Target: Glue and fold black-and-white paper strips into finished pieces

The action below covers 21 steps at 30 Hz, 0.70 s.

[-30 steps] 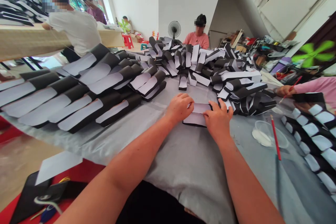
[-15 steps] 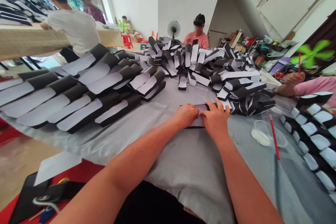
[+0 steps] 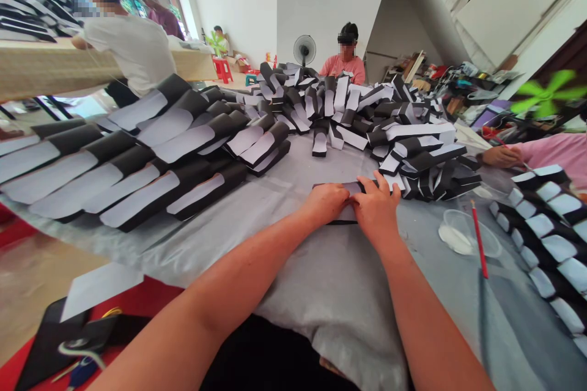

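Black-backed white card strip (image 3: 352, 188) lies flat on the grey cloth (image 3: 330, 293) at 12 o'clock from the chest, mostly hidden beneath the hands. The left hand (image 3: 326, 203) and right hand (image 3: 376, 208) close over it from either side, the fingers (image 3: 367, 183) curled down, pressing it against the cloth so that it lies flat. The right hand sits just beside the heap of folded strips (image 3: 413, 134) at 1 o'clock, leaving little room that way. Overlapping rows of strips (image 3: 137, 153) lie at 10 o'clock, their ends staggered like shingles. A clear plastic dish (image 3: 468, 233) smeared with white paste sits at 4 o'clock beside a red stick (image 3: 479, 238). Bare cloth opens at 6 o'clock. A co-worker's hand (image 3: 496, 156) works at 2 o'clock.
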{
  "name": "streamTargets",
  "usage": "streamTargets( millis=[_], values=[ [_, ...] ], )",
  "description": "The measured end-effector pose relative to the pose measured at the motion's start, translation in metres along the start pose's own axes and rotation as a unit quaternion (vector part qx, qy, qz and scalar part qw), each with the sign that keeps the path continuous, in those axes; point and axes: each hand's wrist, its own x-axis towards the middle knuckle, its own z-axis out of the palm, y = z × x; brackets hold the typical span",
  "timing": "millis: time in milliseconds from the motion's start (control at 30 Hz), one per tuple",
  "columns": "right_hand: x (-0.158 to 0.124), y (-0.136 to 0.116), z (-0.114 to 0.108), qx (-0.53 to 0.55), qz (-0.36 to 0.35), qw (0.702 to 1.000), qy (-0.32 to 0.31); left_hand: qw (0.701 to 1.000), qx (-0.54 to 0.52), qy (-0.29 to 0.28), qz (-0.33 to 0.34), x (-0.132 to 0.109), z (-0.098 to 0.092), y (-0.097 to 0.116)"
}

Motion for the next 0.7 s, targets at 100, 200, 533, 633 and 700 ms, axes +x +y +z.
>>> streamTargets(
  millis=[100, 200, 533, 633, 700],
  values=[
    [0.0, -0.001, 0.0, 0.005, 0.004, 1.0, 0.03, 0.999, 0.011, -0.01, -0.032, 0.0, -0.004, 0.0],
    [0.001, -0.002, -0.002, 0.021, 0.011, 0.997, 0.074, 0.996, 0.016, -0.014, -0.086, 0.0, -0.008, -0.001],
    [0.006, -0.021, -0.018, 0.183, 0.078, 0.98, -0.007, 0.988, 0.027, 0.027, -0.148, 0.0, -0.005, -0.013],
    [0.006, -0.032, -0.023, 0.225, 0.134, 0.963, -0.066, 0.989, 0.029, 0.05, -0.135, 0.0, -0.002, -0.013],
    [0.006, -0.038, -0.025, 0.239, 0.153, 0.953, -0.103, 0.99, 0.028, 0.061, -0.121, 0.0, 0.0, -0.013]
  ],
)
